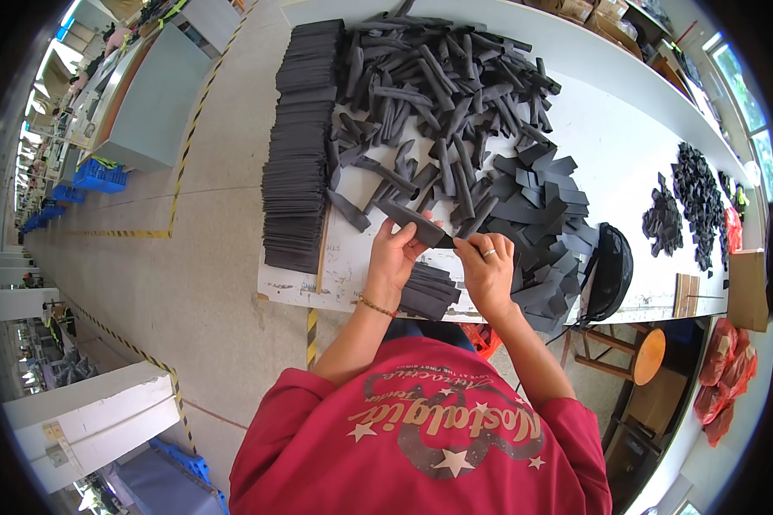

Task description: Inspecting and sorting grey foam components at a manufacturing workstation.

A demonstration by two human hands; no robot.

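Note:
A black fabric-like sleeve (410, 220) is held above the front edge of the white table. My left hand (392, 259) is closed round it, thumb on top. At its right end, my right hand (489, 268) pinches a dark part; whether that is the sleeve or a separate flat piece inserted in it, I cannot tell. Just below my hands lies a small stack of black strips (429, 293). Beyond them spreads a loose heap of rolled black sleeves (442, 81). Flat black pieces (537, 215) are piled right of my right hand.
Long rows of stacked black pieces (299, 163) line the table's left side. A black mesh-like bag (611, 273) sits at the front edge, right. Small black piles (696, 202) lie farther right. A wooden stool (648, 355) and red plastic bags (723, 378) stand beside the table.

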